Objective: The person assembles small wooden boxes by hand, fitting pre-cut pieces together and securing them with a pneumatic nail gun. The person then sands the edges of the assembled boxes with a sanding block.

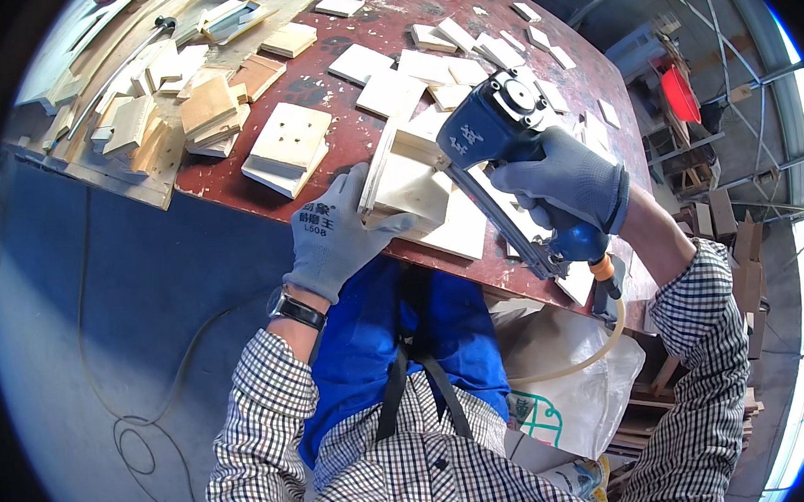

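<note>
Holding wooden box (412,199), left grip (335,231) on its left side

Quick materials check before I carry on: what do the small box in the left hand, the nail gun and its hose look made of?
Small box: apparently wood, unpainted and matte, judging by its pale boards.
Nail gun: dark blue, slightly glossy housing, metal or plastic; its grey magazine looks like metal.
Hose: probably plastic or rubber, smooth and yellowish, bending in an even curve.
</note>
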### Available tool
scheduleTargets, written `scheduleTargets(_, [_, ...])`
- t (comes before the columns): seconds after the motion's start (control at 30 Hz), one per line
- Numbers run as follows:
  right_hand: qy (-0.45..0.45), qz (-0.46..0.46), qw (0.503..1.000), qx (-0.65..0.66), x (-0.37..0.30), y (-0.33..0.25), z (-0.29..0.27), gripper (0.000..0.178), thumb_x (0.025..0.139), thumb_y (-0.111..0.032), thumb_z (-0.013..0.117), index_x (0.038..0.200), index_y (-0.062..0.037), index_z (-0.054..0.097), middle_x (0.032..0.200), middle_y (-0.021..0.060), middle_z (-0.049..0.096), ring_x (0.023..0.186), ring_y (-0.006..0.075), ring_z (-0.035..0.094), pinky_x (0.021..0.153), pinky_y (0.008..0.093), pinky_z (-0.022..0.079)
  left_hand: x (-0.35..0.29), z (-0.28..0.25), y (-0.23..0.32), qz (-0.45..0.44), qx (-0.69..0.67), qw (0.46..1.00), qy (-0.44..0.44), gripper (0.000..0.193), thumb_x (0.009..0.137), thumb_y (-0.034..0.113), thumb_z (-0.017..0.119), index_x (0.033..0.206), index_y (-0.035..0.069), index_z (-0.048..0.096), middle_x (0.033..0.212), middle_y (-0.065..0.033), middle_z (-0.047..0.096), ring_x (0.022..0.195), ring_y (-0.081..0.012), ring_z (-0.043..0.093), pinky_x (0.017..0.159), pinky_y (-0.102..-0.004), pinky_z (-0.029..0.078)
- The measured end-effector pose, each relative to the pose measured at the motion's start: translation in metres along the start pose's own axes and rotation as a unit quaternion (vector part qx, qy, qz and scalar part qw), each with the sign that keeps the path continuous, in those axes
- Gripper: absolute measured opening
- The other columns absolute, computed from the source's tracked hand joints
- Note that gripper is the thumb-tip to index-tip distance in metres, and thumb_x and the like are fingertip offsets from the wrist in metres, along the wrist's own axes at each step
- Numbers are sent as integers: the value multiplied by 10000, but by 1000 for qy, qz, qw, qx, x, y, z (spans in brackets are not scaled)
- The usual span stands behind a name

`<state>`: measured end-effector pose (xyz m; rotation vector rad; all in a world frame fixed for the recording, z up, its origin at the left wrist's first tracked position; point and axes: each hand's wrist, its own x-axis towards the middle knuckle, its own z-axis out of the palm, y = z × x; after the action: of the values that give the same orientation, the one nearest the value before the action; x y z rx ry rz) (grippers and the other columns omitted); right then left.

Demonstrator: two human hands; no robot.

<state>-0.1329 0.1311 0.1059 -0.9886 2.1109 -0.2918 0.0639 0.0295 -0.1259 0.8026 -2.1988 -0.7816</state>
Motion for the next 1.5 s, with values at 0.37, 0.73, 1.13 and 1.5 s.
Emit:
scheduleTargets(0.37, [-58,-66,996,-24,2,-9,15,379,894,-309,792,1116,-8,730,756,13,683,578,73,644,554,248,543,0,0,6,-20,-1,1000,-15,777,813,534,888,1421,138,608,1215,-98,751,1014,-314,770,813,-413,630])
scheduleTargets(0.73, [-58,-74,994,-54,-1,-24,26,301,890,-265,774,1047,-18,704,723,18,657,564,81,631,518,257,531,-7,-4,2,-3,4,1000,-10,778,812,584,862,1377,110,615,1165,-110,750,985,-304,773,779,-407,626])
scheduleTargets(1.13, [25,-110,967,229,-78,66,25,369,936,-325,748,1132,-17,698,771,29,687,673,109,665,641,276,548,2,15,-3,2,11,1000,5,775,790,623,886,1264,43,684,1052,-143,784,948,-329,783,808,-418,622])
scheduleTargets(1.5, [382,167,909,-9,-169,292,-87,502,978,-257,676,1351,29,501,1081,195,700,964,310,721,875,412,580,-10,11,-23,31,-2,1000,4,659,835,426,925,1296,35,662,1106,-162,775,987,-358,772,842,-424,613])
